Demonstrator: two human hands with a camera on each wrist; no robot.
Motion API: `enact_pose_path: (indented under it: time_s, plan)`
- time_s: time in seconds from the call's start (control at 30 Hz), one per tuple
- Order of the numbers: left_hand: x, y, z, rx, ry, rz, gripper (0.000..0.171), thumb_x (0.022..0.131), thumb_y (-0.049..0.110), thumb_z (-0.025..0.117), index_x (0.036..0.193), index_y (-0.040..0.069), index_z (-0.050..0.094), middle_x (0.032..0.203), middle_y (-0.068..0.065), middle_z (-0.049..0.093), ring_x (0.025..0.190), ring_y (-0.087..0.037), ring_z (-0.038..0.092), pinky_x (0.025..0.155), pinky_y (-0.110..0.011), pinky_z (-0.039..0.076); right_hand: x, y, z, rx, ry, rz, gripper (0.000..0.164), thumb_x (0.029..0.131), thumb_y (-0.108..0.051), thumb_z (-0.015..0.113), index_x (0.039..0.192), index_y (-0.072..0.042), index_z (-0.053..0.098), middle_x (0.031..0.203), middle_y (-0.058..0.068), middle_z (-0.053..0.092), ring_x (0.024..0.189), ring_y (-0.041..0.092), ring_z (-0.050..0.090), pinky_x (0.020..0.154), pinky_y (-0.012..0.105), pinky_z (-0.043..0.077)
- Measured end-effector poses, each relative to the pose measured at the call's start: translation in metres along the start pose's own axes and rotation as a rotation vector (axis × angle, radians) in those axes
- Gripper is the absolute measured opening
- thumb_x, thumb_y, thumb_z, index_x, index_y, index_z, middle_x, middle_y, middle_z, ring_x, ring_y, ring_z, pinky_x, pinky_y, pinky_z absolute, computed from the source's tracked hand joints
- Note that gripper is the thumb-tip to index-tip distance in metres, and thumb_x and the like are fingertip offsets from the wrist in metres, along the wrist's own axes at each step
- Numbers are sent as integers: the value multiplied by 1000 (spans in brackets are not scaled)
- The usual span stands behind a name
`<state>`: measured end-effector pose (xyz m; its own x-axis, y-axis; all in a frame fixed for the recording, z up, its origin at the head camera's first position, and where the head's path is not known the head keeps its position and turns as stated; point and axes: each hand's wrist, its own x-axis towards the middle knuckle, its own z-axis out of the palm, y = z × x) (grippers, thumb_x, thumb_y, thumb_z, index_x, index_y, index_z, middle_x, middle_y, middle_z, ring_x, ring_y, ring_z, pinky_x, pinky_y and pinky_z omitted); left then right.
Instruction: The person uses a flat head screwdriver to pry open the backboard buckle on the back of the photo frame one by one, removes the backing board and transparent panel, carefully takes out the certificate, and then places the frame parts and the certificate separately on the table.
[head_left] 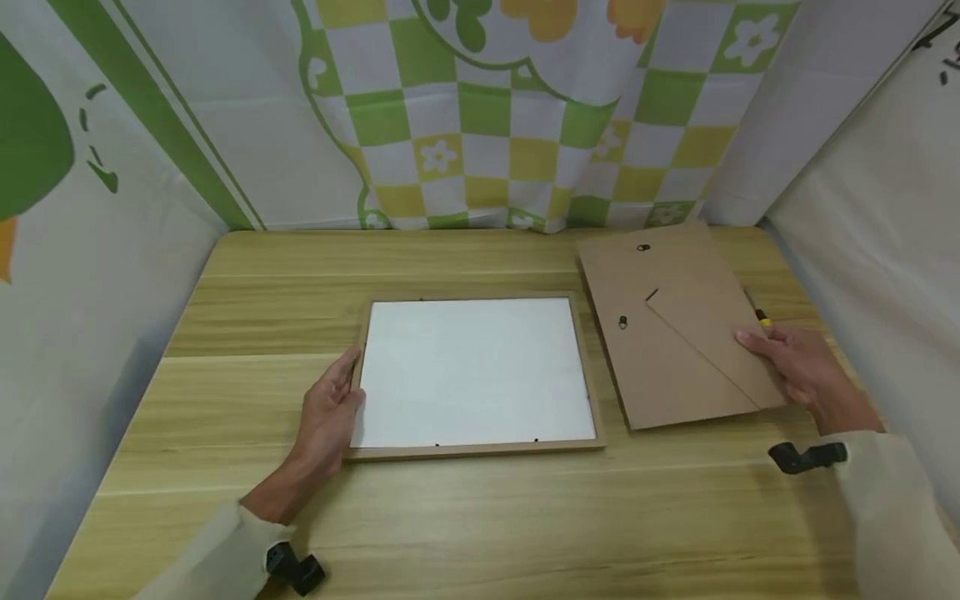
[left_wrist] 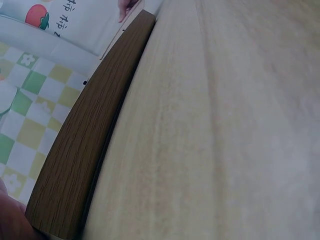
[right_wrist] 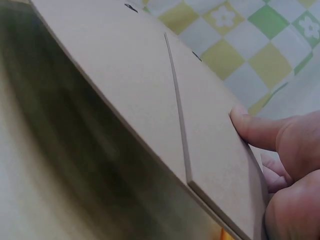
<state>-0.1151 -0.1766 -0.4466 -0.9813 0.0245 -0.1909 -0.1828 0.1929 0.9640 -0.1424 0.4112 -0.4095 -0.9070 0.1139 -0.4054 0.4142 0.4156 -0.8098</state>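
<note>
A wooden picture frame (head_left: 480,452) lies on the table with a white sheet (head_left: 472,367) inside it and small dark tabs along its inner edges. My left hand (head_left: 330,412) holds the frame's left side; the left wrist view shows its brown outer edge (left_wrist: 95,125), with a bit of the hand at the lower left corner. To the right, my right hand (head_left: 806,371) pinches the right edge of a brown backing board (head_left: 667,358), thumb on top. The board carries two small hangers and a stand flap (right_wrist: 220,150), and it tilts above the table in the right wrist view.
A tool with a black and yellow handle (head_left: 762,317) shows just beyond the right hand, partly covered by the board. The wooden table (head_left: 480,525) ends at a checked curtain (head_left: 483,150) at the back, with white cloth walls on both sides.
</note>
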Motion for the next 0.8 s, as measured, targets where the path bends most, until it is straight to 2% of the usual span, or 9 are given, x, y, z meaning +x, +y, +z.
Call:
enact_pose_path:
  time_s: [0.1,0.2,0.37,0.43,0.53,0.67,0.73,0.77,0.8]
  plan:
    - [-1,0,-1,30,11,-3,59,94,-4,33,148,11,15,156,-3,9,144,-19,7,116,-44,14,0,11,2,40,-24,42,17,88,-40,58,92,-24,56,71,-18,65,68,6,65,63,29,55]
    - [-1,0,-2,41,16,-12,59,95,-3,33,149,11,15,156,-3,10,144,-19,8,116,-43,14,0,19,5,24,-22,50,21,88,-42,57,95,-22,53,71,-18,65,69,6,65,64,29,56]
    - [-1,2,0,32,25,-24,59,95,-5,34,148,13,16,156,-1,11,144,-17,8,117,-41,13,-5,27,7,-46,25,59,32,86,-48,57,66,-25,46,52,-19,42,45,0,45,44,23,45]
    - [0,1,0,28,30,-27,60,94,-6,34,148,13,17,156,-1,11,144,-16,8,117,-40,13,-8,28,8,-71,43,70,39,86,-49,56,61,-24,41,49,-18,29,39,1,33,38,23,37]
    - [0,0,0,27,33,-27,60,94,-6,34,148,13,16,156,-1,11,144,-16,8,117,-40,14,-11,28,7,-107,47,85,38,86,-51,55,67,-20,45,47,-17,25,36,1,28,34,23,33]
    - [0,1,0,14,35,-25,60,94,-6,34,148,12,17,156,-2,11,144,-16,9,117,-39,14,-12,26,8,-234,95,77,47,86,-53,54,67,-13,42,51,-12,27,42,4,31,39,24,34]
    - [-1,2,1,9,35,-24,60,94,-7,33,148,12,17,156,-2,11,144,-16,9,117,-39,14,-14,24,10,-332,136,57,50,86,-53,53,70,-6,54,56,2,45,52,11,40,45,24,36]
    - [-1,2,1,8,33,-23,60,94,-6,33,148,12,17,156,-2,11,144,-16,9,117,-39,14,-14,23,11,-390,168,45,55,86,-54,53,73,0,56,60,8,47,57,14,41,47,24,36]
    - [-1,2,1,6,33,-23,60,94,-6,33,148,12,17,156,-2,11,144,-16,9,117,-39,14,-14,22,12,-450,192,29,60,86,-54,53,84,6,62,67,18,54,62,19,46,50,25,37]
